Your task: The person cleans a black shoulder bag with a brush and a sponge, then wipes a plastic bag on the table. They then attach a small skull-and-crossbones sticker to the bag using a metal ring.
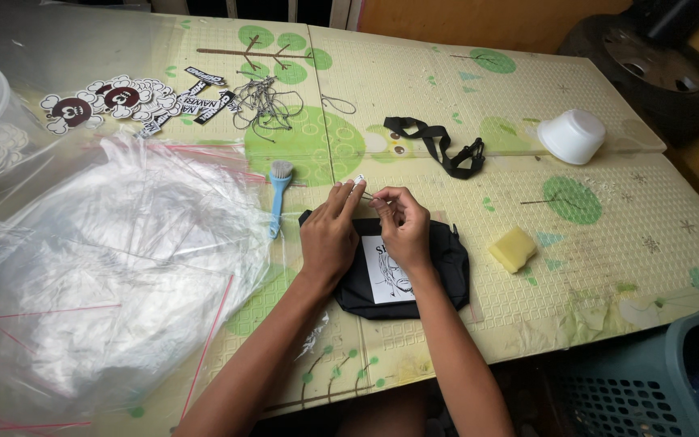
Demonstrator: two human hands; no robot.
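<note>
Black pouch (438,263) with a white printed patch lies on the counter (608,235) near its front edge, directly under both hands. On it rests the left hand (329,239), its fingers (348,193) drawn together at the pouch's far edge around a small pale piece that is too tiny to make out. Beside it, the right hand (404,226) is curled, with the fingertips pinched on what looks like a thin string or pin running toward the left hand; whether they truly grip it cannot be told. A pale green foam mat printed with trees and round green patches covers the counter, its front edge worn and peeling. To the left, a big heap of clear plastic bags (99,267) with thin red strips spreads out, and a blue-handled brush (277,194) lies just beside it. Farther back are cloud-shaped stickers (107,97), black and white labels (200,93), and a tangle of thin cords (264,101). A black strap (438,146) sits behind the pouch, a white bowl (573,135) turned upside down to the right, and a yellow sponge (512,248) near the pouch. A tyre (649,65) leans against an orange wall beyond, and a blue-grey basket (649,380) stands at the lower right.
</note>
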